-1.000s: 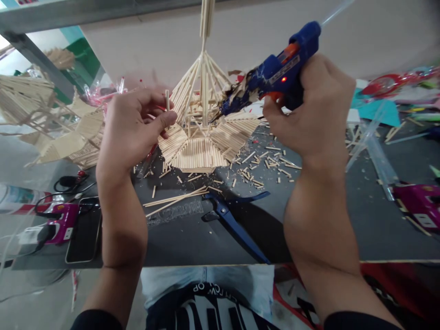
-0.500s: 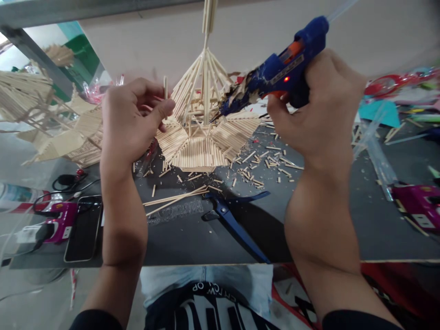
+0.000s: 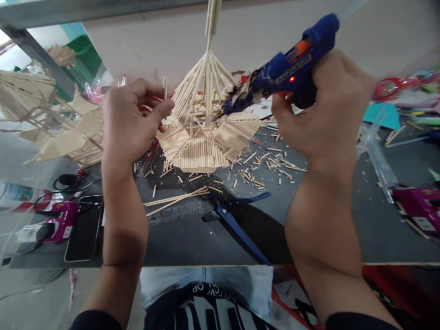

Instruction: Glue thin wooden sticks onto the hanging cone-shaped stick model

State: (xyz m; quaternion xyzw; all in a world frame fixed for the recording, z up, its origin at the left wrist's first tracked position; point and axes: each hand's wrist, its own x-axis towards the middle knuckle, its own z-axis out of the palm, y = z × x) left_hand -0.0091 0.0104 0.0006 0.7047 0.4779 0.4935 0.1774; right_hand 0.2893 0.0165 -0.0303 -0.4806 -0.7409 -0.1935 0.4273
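My left hand [image 3: 130,121] pinches a short wooden stick [image 3: 164,88] upright between thumb and fingers, just left of a stick model [image 3: 204,133] shaped like a roofed pavilion with a tall spire. My right hand [image 3: 319,110] is wrapped round a blue glue gun [image 3: 287,71] with its red light on. The gun's crusted nozzle points down-left at the model's right side, close to the centre post.
Blue-handled cutters [image 3: 230,220] and long sticks [image 3: 175,199] lie on the dark table [image 3: 360,229] in front of the model, with cut stick bits [image 3: 264,167] to the right. A phone [image 3: 84,227] and a pink device [image 3: 60,224] sit left; another stick model [image 3: 51,119] stands far left.
My right hand with the glue gun has shifted slightly up and right. My left hand raised the short stick a little and holds it steady.
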